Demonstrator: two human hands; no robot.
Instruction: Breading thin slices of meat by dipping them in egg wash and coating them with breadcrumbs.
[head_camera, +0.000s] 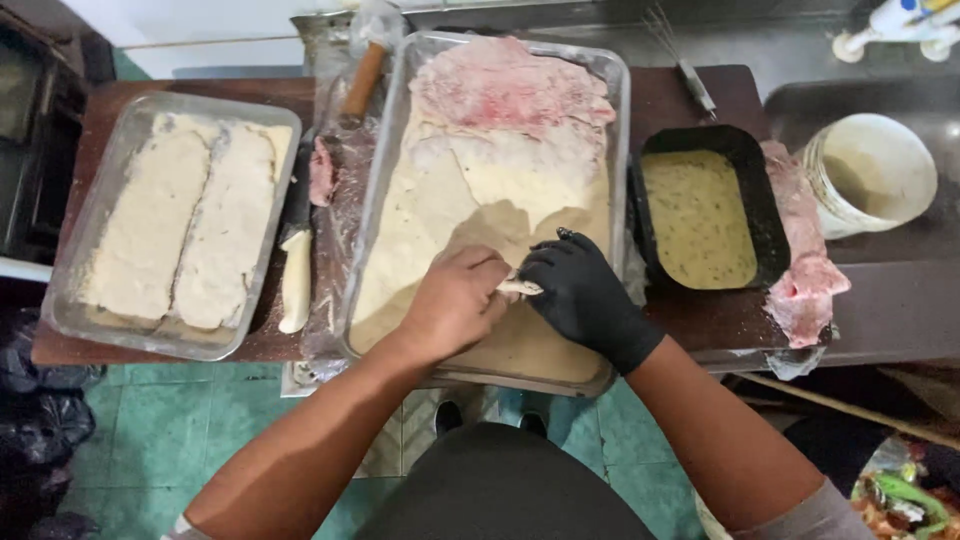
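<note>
Nearest the camera, the left hand (455, 300), bare, is seen curled over the near end of a large metal tray (612, 150); its fingers are closed on a small crumb-coated scrap (520, 288) held just above the crumb bed. The right hand (580, 290), in a black glove, is placed directly beside it, fingertips bent and touching the same scrap; whether it is pinched or only touched by this hand cannot be told. Both hands are positioned over the breadcrumbs (430, 230) that fill the near and middle part of the tray.

Further along the same tray, a breaded cutlet (530, 170) is lying on the crumbs, and beyond it, at the far end, thin slices of raw meat (505, 85) are stacked.

To the left, a knife with a pale handle (296, 275) is lying on plastic film on the brown table (670, 100), with a wooden-handled mallet (362, 75) beyond it. Farther left, a second metal tray (105, 180) is noted, holding two breaded cutlets (185, 225) side by side.

To the right of the large tray, a black rectangular pan (755, 170) of yellowish egg wash (698, 215) is standing. More raw meat pieces (805, 280) are lying just beside it on the right, and a white bucket (880, 165) is standing beyond those.
</note>
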